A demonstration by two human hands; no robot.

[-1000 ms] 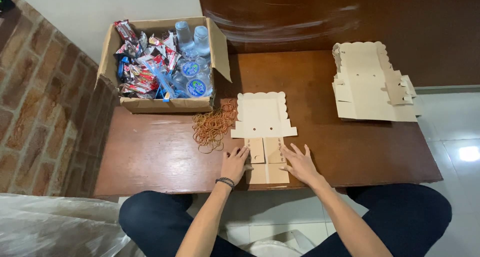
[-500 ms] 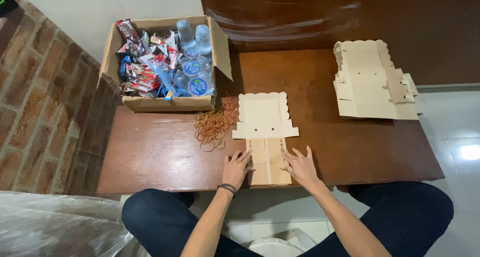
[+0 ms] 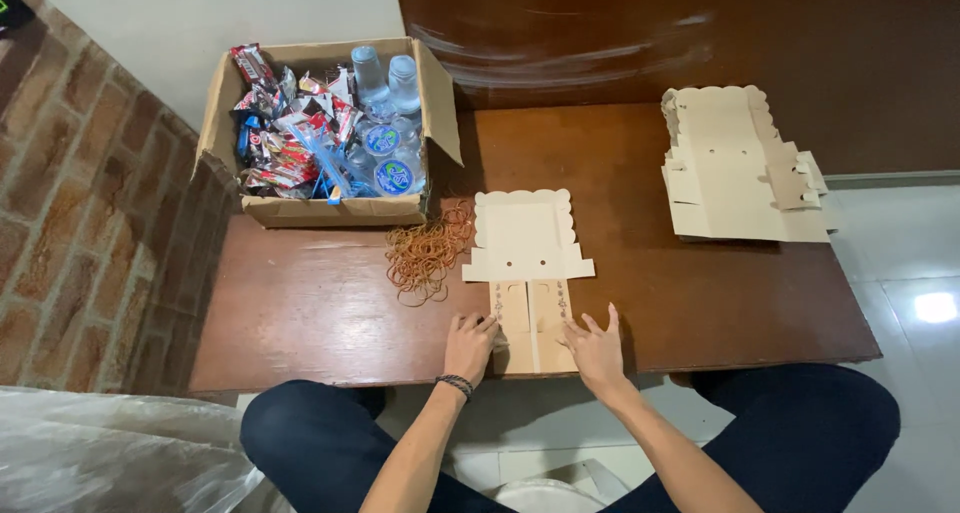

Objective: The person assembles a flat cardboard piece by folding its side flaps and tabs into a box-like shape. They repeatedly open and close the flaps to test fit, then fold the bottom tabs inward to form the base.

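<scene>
Brown wood makes up the low table (image 3: 300, 313), which stands against a dark wooden panel, with a brick wall along its left side and pale floor tiles to its right.

At the table's far left corner sits an open cardboard box (image 3: 330, 209) filled with snack packets (image 3: 280, 133) on its left and water bottles (image 3: 388, 103) on its right. Just in front of the box's right corner lies a loose heap of rubber bands (image 3: 425, 256), touching the left edge of the flat carton (image 3: 527, 263).

That flat carton lies near the middle of the table, its scalloped end pointing away from the person and its narrow folded end reaching the near edge. The left hand (image 3: 468, 345), with a dark band at the wrist, rests on the carton's near left side, fingers slightly spread and pressing flat. The right hand (image 3: 595, 348) lies on the near right side of the same carton, fingers spread and laid flat; neither hand pinches anything.

Well apart, at the far right corner, rests a stack of cartons (image 3: 740, 168), partly folded with flaps raised.

Below the table edge show the person's knees in dark trousers.
</scene>
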